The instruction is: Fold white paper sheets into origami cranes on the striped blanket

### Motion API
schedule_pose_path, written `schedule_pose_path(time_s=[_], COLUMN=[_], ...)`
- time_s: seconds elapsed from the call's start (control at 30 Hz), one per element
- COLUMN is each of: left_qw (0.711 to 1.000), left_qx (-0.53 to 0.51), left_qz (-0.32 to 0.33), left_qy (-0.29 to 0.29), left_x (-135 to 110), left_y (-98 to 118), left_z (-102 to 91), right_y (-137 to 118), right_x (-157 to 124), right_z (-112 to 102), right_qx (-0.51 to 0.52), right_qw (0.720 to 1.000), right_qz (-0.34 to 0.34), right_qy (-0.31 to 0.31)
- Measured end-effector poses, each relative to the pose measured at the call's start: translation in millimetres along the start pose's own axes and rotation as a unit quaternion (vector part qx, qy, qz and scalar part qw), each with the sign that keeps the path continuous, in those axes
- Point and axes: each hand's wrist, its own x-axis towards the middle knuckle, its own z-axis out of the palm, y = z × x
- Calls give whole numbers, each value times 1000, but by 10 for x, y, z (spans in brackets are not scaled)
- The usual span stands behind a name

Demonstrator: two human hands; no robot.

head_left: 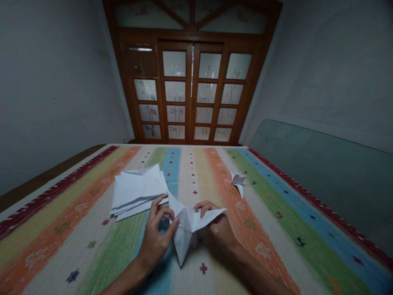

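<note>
A white folded-paper figure (pixel 183 231) with several pointed flaps is held just above the striped tablecloth, in the middle of the near part. My left hand (pixel 158 233) pinches its left side between thumb and fingers. On the other side, my right hand (pixel 218 223) grips the right-hand flap, fingers on top and the thumb partly hidden beneath the paper. One long point of the figure hangs down toward me, and another reaches up to the left, close to a stack of white paper sheets (pixel 138 189).
A smaller folded-paper piece (pixel 237 182) lies on the tablecloth (pixel 264 241) to the right, beyond my right hand. Past the table's far edge stands a wooden door with glass panes (pixel 192 92). A pale green rounded panel (pixel 322 164) rises along the right side.
</note>
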Motion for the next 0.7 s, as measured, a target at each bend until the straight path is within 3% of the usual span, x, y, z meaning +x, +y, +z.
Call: schedule_pose_path(time_s=[0.13, 0.3, 0.43, 0.57, 0.7], left_qw=[999, 1000, 985, 954, 904], left_qx=[18, -10, -137, -244, -346], left_qz=[33, 9, -84, -163, -230], left_qy=[18, 3, -55, -56, -100], left_x=[16, 63, 93, 95, 104], left_y=[33, 33, -25, -39, 18], left_z=[-23, -55, -50, -19, -19], right_y=[-23, -69, -63, -56, -85], right_x=[-7, -12, -29, -61, -57], right_z=[-18, -34, -18, -4, 0], right_qx=[35, 32, 15, -6, 5], right_qw=[999, 998, 997, 997, 996], right_qz=[18, 13, -12, -16, -6], right_qy=[37, 57, 69, 77, 86])
